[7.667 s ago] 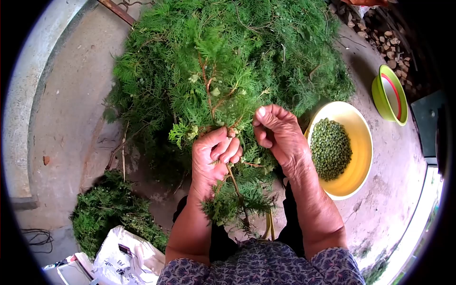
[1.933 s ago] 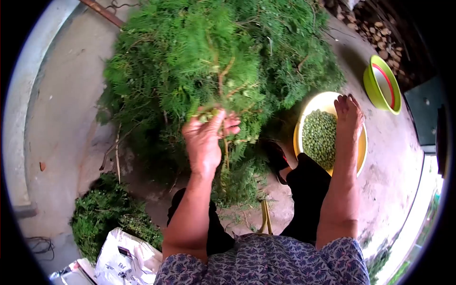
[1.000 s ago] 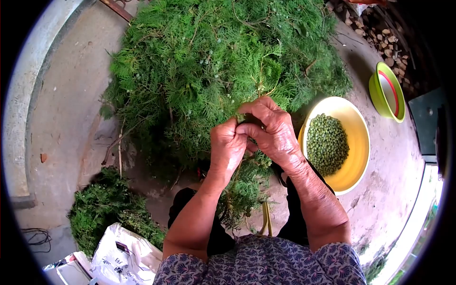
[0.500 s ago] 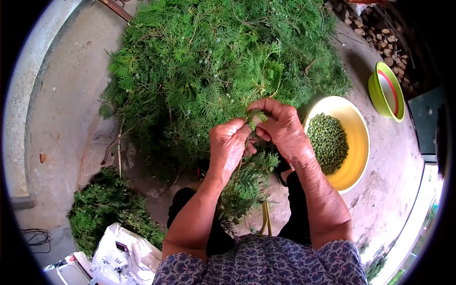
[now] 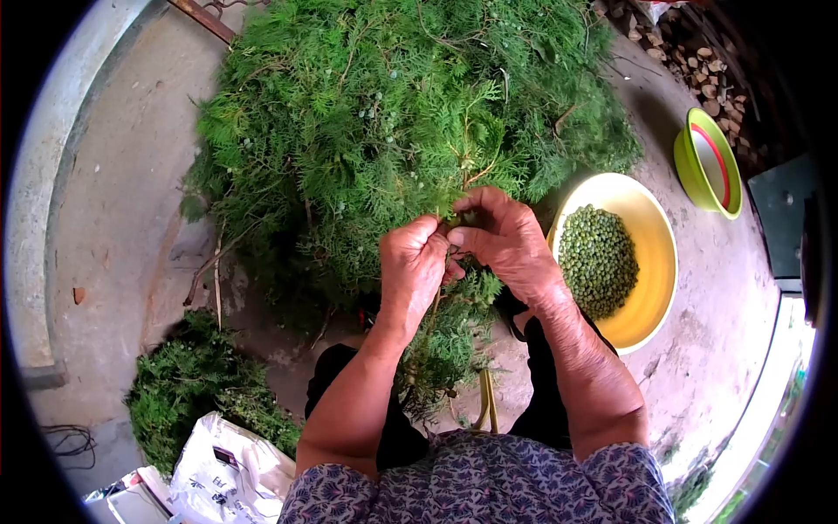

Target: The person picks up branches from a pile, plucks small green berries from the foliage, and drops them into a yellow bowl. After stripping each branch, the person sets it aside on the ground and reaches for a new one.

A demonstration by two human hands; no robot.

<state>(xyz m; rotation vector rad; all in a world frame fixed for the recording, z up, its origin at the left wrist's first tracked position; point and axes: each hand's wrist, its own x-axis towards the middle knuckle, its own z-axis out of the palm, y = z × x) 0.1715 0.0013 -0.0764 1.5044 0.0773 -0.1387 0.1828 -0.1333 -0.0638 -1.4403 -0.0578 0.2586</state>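
Observation:
My left hand [image 5: 410,269] is closed around a leafy evergreen branch [image 5: 454,327], whose feathery lower part hangs between my knees. My right hand [image 5: 512,249] pinches the upper part of the same branch, its fingertips meeting those of the left. What lies between the fingertips is mostly hidden. Just beyond both hands rises a large heap of cut evergreen branches [image 5: 349,131] with small pale green cones among the leaves. To the right of my right forearm stands a yellow basin [image 5: 650,297], partly filled with small round green cones [image 5: 598,262].
A lime-green basin [image 5: 690,170] leans tilted at the right, near cut firewood [image 5: 709,79]. At lower left lie a smaller pile of branches [image 5: 196,384] and a white plastic bag [image 5: 218,480]. A dark cable [image 5: 72,444] is on the floor at far left.
The fingertips of my right hand have moved slightly down and closer to my left hand. A leafy tip that showed between them is now mostly hidden. The view has shifted slightly.

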